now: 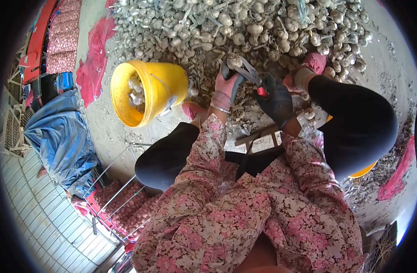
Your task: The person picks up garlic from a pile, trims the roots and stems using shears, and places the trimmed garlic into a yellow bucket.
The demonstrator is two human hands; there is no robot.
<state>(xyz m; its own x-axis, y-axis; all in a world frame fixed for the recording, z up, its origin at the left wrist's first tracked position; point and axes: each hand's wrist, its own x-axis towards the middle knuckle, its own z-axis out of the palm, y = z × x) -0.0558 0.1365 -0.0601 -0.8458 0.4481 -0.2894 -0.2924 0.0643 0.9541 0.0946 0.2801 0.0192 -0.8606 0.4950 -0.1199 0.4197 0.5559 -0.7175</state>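
My left hand [227, 85], in a pink and dark glove, is closed around a garlic bulb [234, 62] in front of the large garlic pile [245, 32]. My right hand [274, 101], in a dark glove, grips red-handled shears [249, 73]. The metal blades reach left from my right hand and lie right at the bulb. Loose stalks and dry leaves litter the ground just beneath both hands.
A yellow bucket [160, 86] with some garlic bulbs in it stands to the left. Red mesh sacks [126, 204], a blue tarp [65, 136] and pink netting [97, 63] lie further left. My knees flank the work area.
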